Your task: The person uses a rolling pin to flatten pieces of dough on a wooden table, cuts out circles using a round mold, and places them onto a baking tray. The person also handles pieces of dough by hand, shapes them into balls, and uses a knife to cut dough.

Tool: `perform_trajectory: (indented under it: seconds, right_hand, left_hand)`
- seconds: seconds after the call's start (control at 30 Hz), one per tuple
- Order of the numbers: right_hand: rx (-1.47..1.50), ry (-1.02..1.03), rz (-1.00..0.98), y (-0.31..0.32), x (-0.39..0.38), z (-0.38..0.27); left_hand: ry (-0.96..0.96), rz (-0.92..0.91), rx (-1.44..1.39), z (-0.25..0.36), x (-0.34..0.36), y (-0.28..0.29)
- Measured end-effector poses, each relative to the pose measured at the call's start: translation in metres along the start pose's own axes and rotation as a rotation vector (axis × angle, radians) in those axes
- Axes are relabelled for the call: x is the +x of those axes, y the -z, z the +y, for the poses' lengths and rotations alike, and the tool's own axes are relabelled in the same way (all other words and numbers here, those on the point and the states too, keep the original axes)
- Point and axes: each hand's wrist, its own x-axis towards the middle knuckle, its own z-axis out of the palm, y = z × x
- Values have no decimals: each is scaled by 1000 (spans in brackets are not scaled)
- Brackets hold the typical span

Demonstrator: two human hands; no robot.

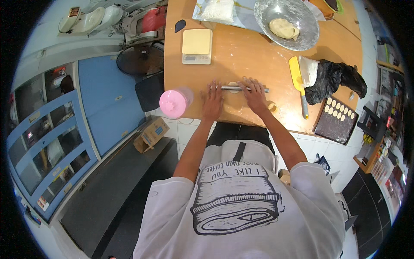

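Note:
A thin metal rolling pin [230, 88] lies crosswise near the front edge of the wooden table, over a small flat piece of dough [233, 86]. My left hand [213, 99] rests on the pin's left end with its fingers stretched forward. Across the right part lies my right hand [254, 95], fingers extended and slightly apart, with the pin's tip sticking out beyond it. Neither hand is wrapped round the pin. A small ring-shaped cutter [272, 107] stands just right of my right wrist.
Left of my hands is a pink-lidded container [176, 103]; a kitchen scale [197, 46] stands behind. Farther back, a metal bowl [302, 21] holds dough beside a bag of white powder [217, 11]. At right are a yellow spatula [296, 73], a black bag [330, 77] and a tray [330, 128] of dough ovals.

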Motion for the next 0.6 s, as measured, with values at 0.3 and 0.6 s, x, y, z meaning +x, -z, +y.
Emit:
perform_trajectory:
  seconds: [0.3,0.6]
  right_hand:
    - [22,-99,151,15,22,-10]
    - [-70,-178,142,11,61,7]
  left_hand:
    - [-27,144,-40,-6,22,-15]
    - [-88,203,13,-9,70,6]
